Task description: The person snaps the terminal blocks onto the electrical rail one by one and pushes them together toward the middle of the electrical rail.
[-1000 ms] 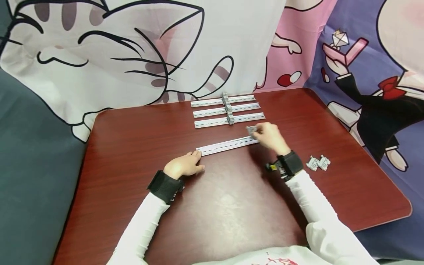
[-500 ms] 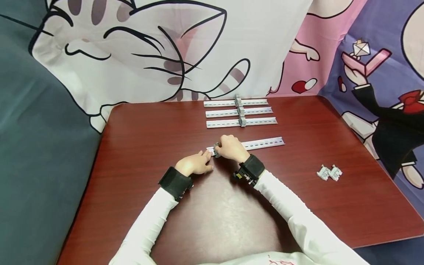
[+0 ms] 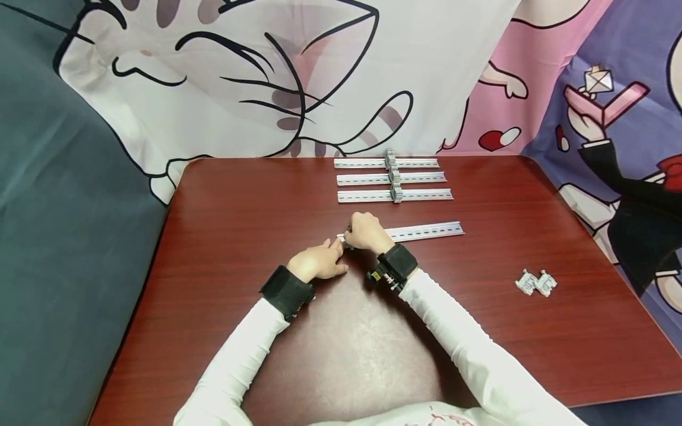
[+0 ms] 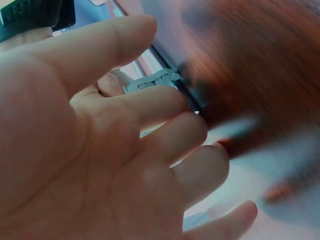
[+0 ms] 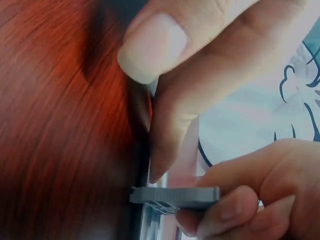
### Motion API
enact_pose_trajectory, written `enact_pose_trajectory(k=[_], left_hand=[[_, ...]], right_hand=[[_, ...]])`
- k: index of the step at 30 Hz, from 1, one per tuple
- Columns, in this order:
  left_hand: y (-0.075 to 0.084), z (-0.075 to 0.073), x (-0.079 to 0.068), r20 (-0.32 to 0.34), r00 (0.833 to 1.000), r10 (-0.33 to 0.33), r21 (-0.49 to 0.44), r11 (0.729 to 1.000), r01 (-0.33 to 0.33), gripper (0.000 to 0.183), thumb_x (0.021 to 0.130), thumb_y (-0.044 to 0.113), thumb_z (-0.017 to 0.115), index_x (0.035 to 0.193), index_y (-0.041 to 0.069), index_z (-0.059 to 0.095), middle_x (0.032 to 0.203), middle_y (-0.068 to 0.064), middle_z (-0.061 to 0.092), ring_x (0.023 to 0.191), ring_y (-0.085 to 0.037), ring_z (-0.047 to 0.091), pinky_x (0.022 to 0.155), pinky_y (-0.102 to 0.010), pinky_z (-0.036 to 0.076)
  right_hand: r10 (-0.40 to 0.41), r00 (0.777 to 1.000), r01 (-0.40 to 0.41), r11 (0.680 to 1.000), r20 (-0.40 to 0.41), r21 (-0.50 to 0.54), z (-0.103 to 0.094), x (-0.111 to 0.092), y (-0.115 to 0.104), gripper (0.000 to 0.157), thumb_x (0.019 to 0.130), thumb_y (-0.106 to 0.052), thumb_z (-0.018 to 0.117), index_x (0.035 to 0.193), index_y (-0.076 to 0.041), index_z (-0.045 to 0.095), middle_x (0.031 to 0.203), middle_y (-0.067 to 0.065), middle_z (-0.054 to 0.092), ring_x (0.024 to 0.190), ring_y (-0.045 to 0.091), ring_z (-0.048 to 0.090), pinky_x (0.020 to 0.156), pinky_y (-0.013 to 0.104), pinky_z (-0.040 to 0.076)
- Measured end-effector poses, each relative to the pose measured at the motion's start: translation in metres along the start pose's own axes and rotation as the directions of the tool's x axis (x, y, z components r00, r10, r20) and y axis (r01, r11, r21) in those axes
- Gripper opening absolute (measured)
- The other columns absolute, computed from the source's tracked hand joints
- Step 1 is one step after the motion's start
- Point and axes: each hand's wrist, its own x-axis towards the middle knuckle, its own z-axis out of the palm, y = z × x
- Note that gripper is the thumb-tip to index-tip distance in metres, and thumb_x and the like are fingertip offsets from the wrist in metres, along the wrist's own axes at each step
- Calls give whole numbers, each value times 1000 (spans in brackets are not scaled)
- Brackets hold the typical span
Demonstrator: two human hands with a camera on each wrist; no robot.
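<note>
Near the middle of the table, a slotted metal DIN rail [image 3: 428,231] lies slightly slanted. My left hand [image 3: 317,261] rests at its left end, fingers mostly extended, with fingertips against the rail. Just right of those fingers, my right hand [image 3: 367,231] pinches a thin grey terminal block [image 5: 175,196] at the rail. In the right wrist view the block stands across the rail, held between curled fingers. The left wrist view shows the same block behind my left fingers. From the head view it is largely hidden, and whether it is seated cannot be told.
Three more rails, a front one [image 3: 367,196], a middle one [image 3: 362,179] and a back one [image 3: 359,163], lie parallel at the back, each carrying a grey block near its middle. Two loose terminal blocks [image 3: 536,283] lie on the right of the brown table [image 3: 240,207]. A printed cloth [image 3: 213,106] hangs behind.
My right hand has carried the block from the rail's right end to its left end, beside my left hand. The left hand stays at the rail's left end. The head view has shifted.
</note>
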Motion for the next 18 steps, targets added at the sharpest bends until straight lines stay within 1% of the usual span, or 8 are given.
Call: enact_pose_trajectory(k=[2,5,10,12,13,14,16,18], left_hand=[[3,0,1,1,1000,-9,14,1000,9,65,101,36,47,153,5,24,163,-10,13,150,-29,14,118,-47,25],[6,-1,2,2,1000,-19,31,999,19,65,102,35,47,153,3,24,162,-12,14,150,-29,15,119,-45,25],[9,-2,4,-10,999,-50,20,999,51,66,102,34,46,153,0,22,162,-16,15,149,-31,17,119,-43,25],[9,-3,5,-19,997,-69,9,998,70,67,102,35,46,153,1,20,162,-15,15,149,-31,17,118,-45,26],[9,-4,6,-19,997,-76,12,997,76,67,102,35,46,154,1,19,162,-15,14,149,-31,17,118,-46,26],[9,-4,6,-17,997,-81,17,997,81,67,102,35,45,154,2,18,162,-14,13,150,-30,17,118,-46,26],[8,-5,6,-17,996,-88,21,996,88,67,102,35,45,155,3,17,163,-13,12,150,-29,16,118,-47,26],[8,-5,6,-17,997,-77,30,997,78,67,102,34,44,155,3,17,163,-13,12,150,-30,15,118,-47,25]], right_hand=[[8,1000,-8,1000,-2,-5,0,-1,1,27,83,-13,60,58,-14,50,68,5,61,73,23,62,71,37,53],[13,1000,-13,1000,-4,-10,2,-2,0,25,84,-14,60,60,-13,55,73,7,66,78,25,64,74,38,54],[22,999,-21,1000,-38,21,4,-3,-4,27,86,-15,60,60,-10,53,77,12,67,79,29,65,75,41,55],[32,997,-29,998,-68,53,4,-3,-3,28,86,-16,60,60,-11,52,75,11,66,77,29,65,72,41,55],[33,995,-27,997,-96,68,5,-4,-3,29,86,-17,60,59,-12,50,71,10,64,72,27,64,67,38,54],[38,994,-28,996,-107,88,5,-5,-1,32,88,-20,60,58,-12,50,68,8,63,69,25,63,64,36,53],[42,992,-26,990,-120,138,2,-9,4,40,91,-28,60,56,-13,50,62,5,58,62,22,59,58,32,49],[56,990,-31,981,-126,192,-5,-16,14,45,94,-38,58,58,-12,51,59,3,53,58,20,55,56,31,46]])
